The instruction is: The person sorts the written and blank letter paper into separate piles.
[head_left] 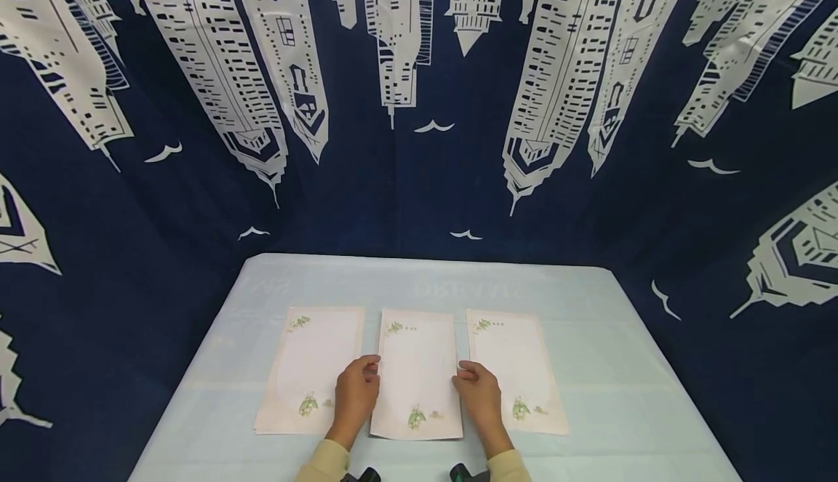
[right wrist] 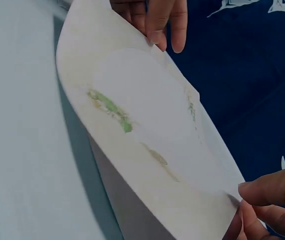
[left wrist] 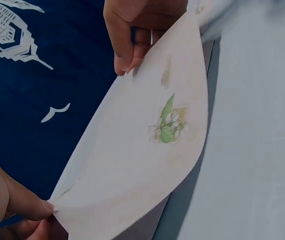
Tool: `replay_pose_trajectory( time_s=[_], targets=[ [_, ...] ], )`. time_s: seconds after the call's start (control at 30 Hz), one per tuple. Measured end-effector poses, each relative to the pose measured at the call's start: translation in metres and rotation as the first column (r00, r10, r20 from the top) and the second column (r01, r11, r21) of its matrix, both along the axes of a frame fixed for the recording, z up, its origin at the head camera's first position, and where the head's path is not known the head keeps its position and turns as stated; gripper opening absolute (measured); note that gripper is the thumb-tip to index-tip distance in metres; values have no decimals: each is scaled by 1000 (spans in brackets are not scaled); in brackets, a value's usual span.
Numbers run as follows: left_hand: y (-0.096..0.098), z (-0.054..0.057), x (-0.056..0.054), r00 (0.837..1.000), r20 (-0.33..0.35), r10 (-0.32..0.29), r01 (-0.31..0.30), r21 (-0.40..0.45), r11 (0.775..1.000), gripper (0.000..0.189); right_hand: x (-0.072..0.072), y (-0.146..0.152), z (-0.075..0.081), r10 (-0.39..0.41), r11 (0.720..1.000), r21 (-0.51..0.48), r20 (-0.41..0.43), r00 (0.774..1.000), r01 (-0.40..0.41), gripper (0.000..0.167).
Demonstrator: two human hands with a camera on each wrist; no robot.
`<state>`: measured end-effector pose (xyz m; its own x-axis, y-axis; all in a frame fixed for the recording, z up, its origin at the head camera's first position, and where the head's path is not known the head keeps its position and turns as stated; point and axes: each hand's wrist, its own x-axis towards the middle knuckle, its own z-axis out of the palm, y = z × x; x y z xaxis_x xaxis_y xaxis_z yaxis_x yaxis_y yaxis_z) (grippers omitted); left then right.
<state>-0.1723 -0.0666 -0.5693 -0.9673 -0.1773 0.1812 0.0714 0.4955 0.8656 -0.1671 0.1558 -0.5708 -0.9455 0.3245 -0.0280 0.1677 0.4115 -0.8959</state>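
Both hands hold the middle sheet of decorated paper (head_left: 417, 373), one at each long side edge. My left hand (head_left: 356, 397) pinches its left edge between thumb and fingers. Opposite, my right hand (head_left: 481, 398) pinches the right edge. Pale pink-white, the sheet carries small green leaf-and-white-flower prints near its top left and bottom. Both wrist views show it bowed, with its near edge raised above the surface. A similar sheet (head_left: 308, 366) lies to the left, partly behind the left hand. Another matching sheet (head_left: 524, 366) lies to the right, partly covered by the right hand.
A pale blue-white cloth covers the table (head_left: 628, 395). Dark blue fabric (head_left: 393, 198) printed with white buildings and birds hangs beyond and around the table. Two dark objects (head_left: 369, 475) show at the bottom edge, close to the sleeves.
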Motion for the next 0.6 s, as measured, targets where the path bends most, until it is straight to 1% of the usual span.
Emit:
replay_pose_trajectory(
  time_s=[0.13,0.3,0.47,0.6],
  targets=[
    [0,0,-1,1000,-4,-6,6,48,999,34,0,2,1,10,992,-127,29,1000,-6,33],
    [-1,2,-2,1000,27,-10,7,91,996,31,1,7,2,22,972,-233,59,998,-8,31],
    [1,4,-3,997,80,-20,9,134,991,28,2,13,3,6,968,-249,59,998,9,29],
    [7,5,-6,993,109,-50,30,174,984,29,3,21,9,-15,969,-246,52,999,27,28]
  ],
)
